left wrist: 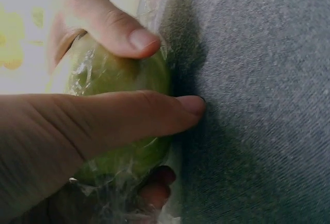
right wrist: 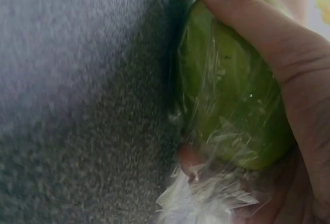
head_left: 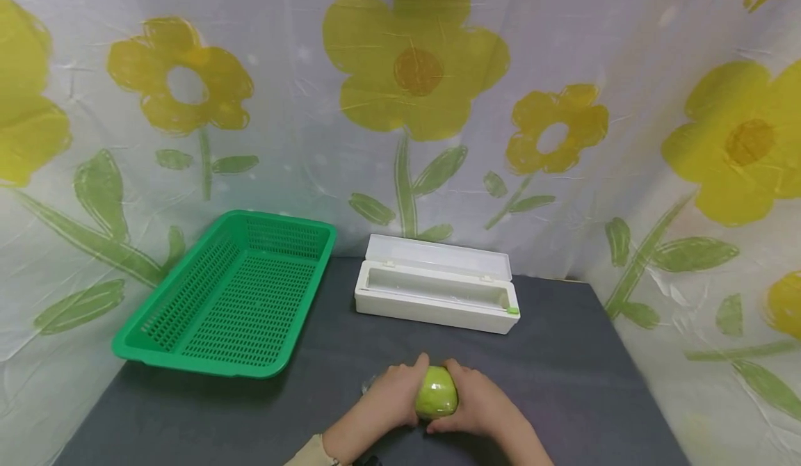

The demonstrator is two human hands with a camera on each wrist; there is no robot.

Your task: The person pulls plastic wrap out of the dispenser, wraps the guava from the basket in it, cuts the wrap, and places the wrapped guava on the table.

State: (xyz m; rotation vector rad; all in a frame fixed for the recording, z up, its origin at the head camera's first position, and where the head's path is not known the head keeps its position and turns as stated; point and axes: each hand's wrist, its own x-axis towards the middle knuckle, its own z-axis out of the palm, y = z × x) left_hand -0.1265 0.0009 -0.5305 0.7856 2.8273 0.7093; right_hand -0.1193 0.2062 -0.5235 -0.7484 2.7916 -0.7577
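A round, apple-like green fruit (head_left: 437, 392), wrapped in clear plastic film, is between the two hands near the front of the dark table. My left hand (head_left: 398, 391) grips it from the left, thumb across its near side. From the right, my right hand (head_left: 477, 403) holds it with fingers and thumb curled round it. In the left wrist view the film (left wrist: 85, 74) looks glossy and wrinkled over the fruit. Loose bunched film (right wrist: 206, 198) gathers at one end of the fruit in the right wrist view. The fruit's underside is hidden.
Beyond the hands stands a long white cling-film dispenser box (head_left: 432, 316), lid (head_left: 438, 256) raised, with a small green piece at its right end. A green perforated basket (head_left: 250, 367) sits at the left. Flower-printed sheeting (head_left: 281, 174) borders the table's back and sides.
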